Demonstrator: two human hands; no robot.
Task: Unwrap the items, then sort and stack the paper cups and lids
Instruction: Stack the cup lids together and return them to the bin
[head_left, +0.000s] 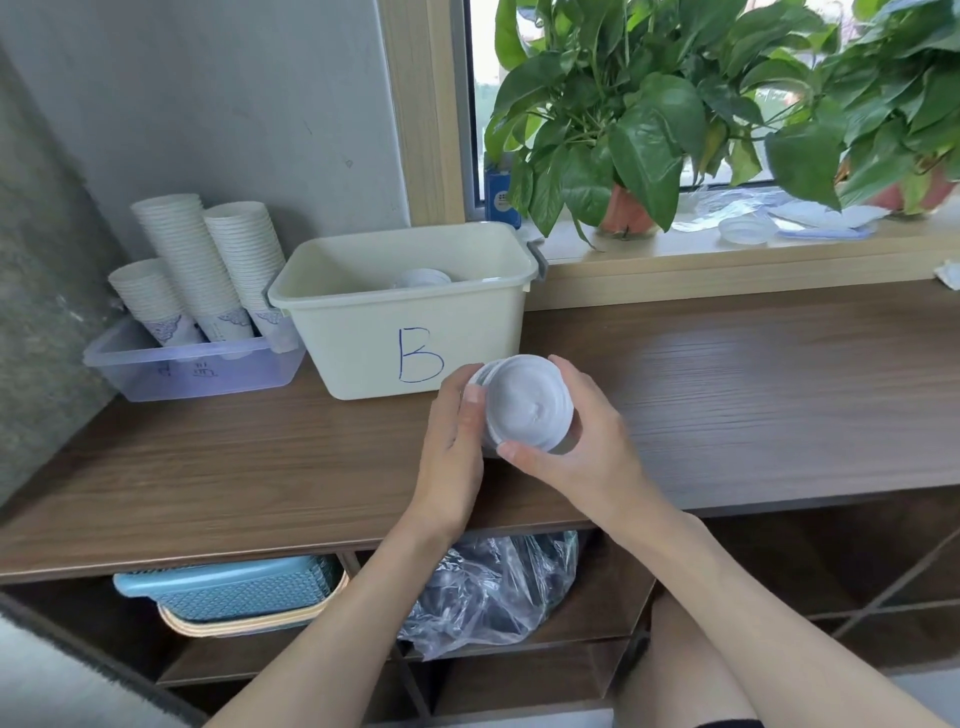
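A stack of white plastic lids (524, 402) is held above the wooden table, between both hands. My left hand (453, 441) presses its left side. My right hand (582, 436) wraps around its right side and bottom. Just behind stands a cream bin marked "B" (410, 322) with a few lids (422, 278) inside. At the far left, three tall stacks of paper cups (208, 265) stand in a clear shallow tray (192, 364).
The wooden table (753, 395) stretches to the right. Potted plants (623, 130) stand on the windowsill with plastic wrappers and a loose lid (748, 228). Under the table are a crumpled plastic bag (493, 587) and a blue basket (234, 592).
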